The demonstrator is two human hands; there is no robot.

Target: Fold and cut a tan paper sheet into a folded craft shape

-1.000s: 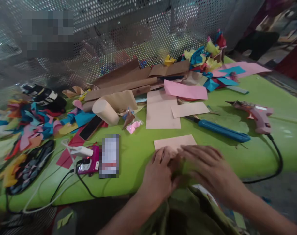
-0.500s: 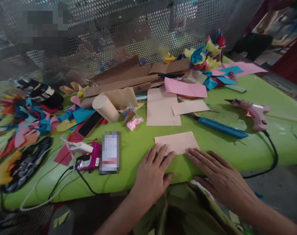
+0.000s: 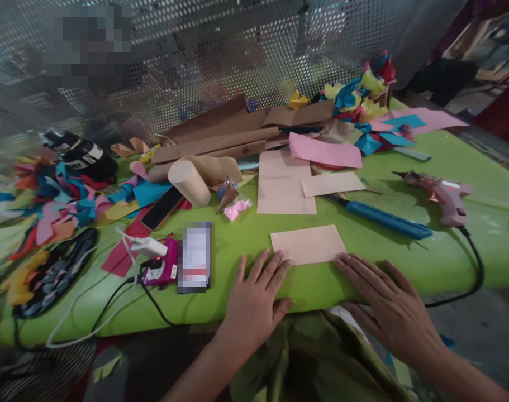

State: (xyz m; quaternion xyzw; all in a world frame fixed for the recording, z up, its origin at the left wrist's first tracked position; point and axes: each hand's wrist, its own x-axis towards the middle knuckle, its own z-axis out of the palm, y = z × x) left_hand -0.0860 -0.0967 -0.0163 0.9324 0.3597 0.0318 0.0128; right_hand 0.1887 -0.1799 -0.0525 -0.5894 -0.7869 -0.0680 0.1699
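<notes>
A small pale pink paper rectangle (image 3: pixel 308 244) lies flat near the front edge of the green table (image 3: pixel 237 245). My left hand (image 3: pixel 258 296) rests palm down with fingers spread, its fingertips at the paper's lower left corner. On the other side, my right hand (image 3: pixel 384 307) lies flat, fingers stretched out, its fingertips touching the lower right corner. Neither hand grips anything. Behind the paper are a larger pale sheet (image 3: pixel 279 190) and a pale strip (image 3: pixel 333 184), beside a blue cutter (image 3: pixel 388 220).
A pink glue gun (image 3: pixel 451 201) with a black cable lies at the right. Left of my hands are a phone (image 3: pixel 195 257), a magenta power adapter (image 3: pixel 164 265) and cables. A paper cylinder (image 3: pixel 191 184), brown cardboard (image 3: pixel 220 137) and colourful scraps (image 3: pixel 70 201) lie further back.
My left hand has slid left off most of the paper, and its fingers are spread wider. My right hand stays at the right corner. The whole view has shifted slightly.
</notes>
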